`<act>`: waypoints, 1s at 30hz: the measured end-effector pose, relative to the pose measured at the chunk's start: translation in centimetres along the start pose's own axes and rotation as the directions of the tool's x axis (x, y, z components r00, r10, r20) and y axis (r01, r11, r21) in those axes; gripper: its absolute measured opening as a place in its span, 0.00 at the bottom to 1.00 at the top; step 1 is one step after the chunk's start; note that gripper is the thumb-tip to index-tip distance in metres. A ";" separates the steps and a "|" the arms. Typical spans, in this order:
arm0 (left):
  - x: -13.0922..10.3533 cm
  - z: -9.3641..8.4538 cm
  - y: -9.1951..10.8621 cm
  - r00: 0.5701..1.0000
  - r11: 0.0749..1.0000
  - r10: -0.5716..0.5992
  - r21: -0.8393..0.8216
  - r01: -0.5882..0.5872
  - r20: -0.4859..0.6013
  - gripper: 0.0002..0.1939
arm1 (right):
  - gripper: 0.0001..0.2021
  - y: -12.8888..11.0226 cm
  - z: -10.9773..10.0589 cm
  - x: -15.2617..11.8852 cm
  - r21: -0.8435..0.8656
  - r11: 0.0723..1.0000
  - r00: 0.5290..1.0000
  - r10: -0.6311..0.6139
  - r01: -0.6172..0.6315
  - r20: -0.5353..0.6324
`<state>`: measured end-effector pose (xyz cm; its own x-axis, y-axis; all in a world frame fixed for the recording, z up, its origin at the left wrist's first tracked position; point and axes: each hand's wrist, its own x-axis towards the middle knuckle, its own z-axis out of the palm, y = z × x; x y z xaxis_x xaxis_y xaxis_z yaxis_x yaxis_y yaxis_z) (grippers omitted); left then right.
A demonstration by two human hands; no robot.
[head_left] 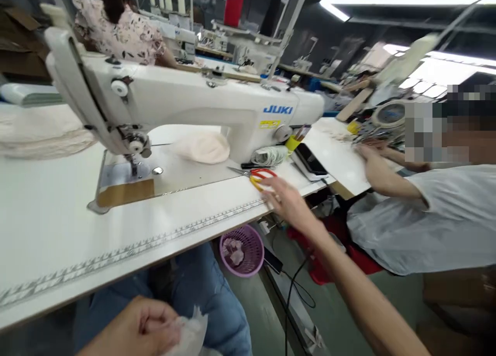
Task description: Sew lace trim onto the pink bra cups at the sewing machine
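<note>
Down at the lower edge, over my lap, my left hand (145,327) is closed on a piece of thin white fabric (189,333). My right hand (287,201) reaches across the front of the sewing table (186,203), its fingers apart and its fingertips at the handles of the scissors (258,176). These scissors have red and yellow handles and lie flat, blades pointing left. Whether the fingertips touch them I cannot tell. Behind stands a white sewing machine (201,90), with a bundle of cream fabric (203,146) under its arm.
A printed ruler strip (163,237) runs along the table's front edge. Right of the machine lie a rolled striped tape (269,155) and a phone (310,158). Stacked fabric (42,131) is at left. Below sits a purple basket (253,250) with scraps. A co-worker (430,216) sits at right.
</note>
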<state>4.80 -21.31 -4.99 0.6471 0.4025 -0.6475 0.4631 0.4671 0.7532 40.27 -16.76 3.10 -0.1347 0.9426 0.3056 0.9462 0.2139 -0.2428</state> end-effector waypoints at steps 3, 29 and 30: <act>-1.2 0.1 1.8 0.999 0.996 -0.030 -0.081 0.027 -0.036 0.34 | 0.12 3.4 1.8 2.2 -0.060 0.998 1.000 0.026 -0.027 -0.015; -4.6 0.5 0.1 0.997 0.982 -0.072 -0.177 0.070 -0.004 0.16 | 0.19 -12.5 4.5 -11.8 0.476 0.853 0.793 -0.133 -0.214 0.595; -4.6 0.6 0.0 0.997 0.981 -0.075 -0.181 0.072 -0.009 0.15 | 0.19 -12.5 4.7 -12.0 0.476 0.852 0.776 -0.144 -0.218 0.614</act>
<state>2.17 -23.62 -1.92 0.6053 0.3736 -0.7029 0.3912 0.6294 0.6715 28.72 -29.55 -1.89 -0.4218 0.8580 -0.2933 0.6955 0.0987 -0.7117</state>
